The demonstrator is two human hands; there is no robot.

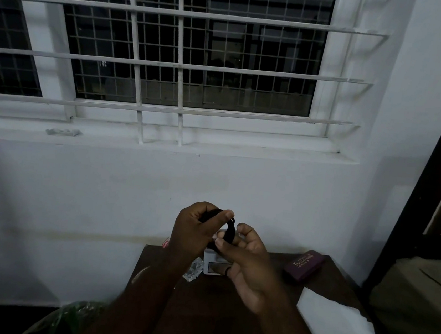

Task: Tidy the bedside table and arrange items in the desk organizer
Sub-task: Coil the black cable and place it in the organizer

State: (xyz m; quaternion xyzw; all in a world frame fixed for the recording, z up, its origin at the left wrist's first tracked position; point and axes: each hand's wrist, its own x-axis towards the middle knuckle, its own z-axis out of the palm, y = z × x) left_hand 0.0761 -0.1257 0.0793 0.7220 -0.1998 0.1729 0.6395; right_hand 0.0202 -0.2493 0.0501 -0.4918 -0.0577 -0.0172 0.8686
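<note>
Up above the counter (224,318), both hands pinch a black band (230,229). The left hand (195,235) and right hand (247,255) probably loop it small so it fits away neatly.

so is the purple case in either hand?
No, the purple case lies on the table, right of both hands, which hold a black band.

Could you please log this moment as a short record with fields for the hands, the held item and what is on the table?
left hand: closed on black band
right hand: pinching the same band
band position: above the table, in both hands
table: dark wood, against the wall
on table: purple case, white cloth, crumpled wrapper, small white box
</note>
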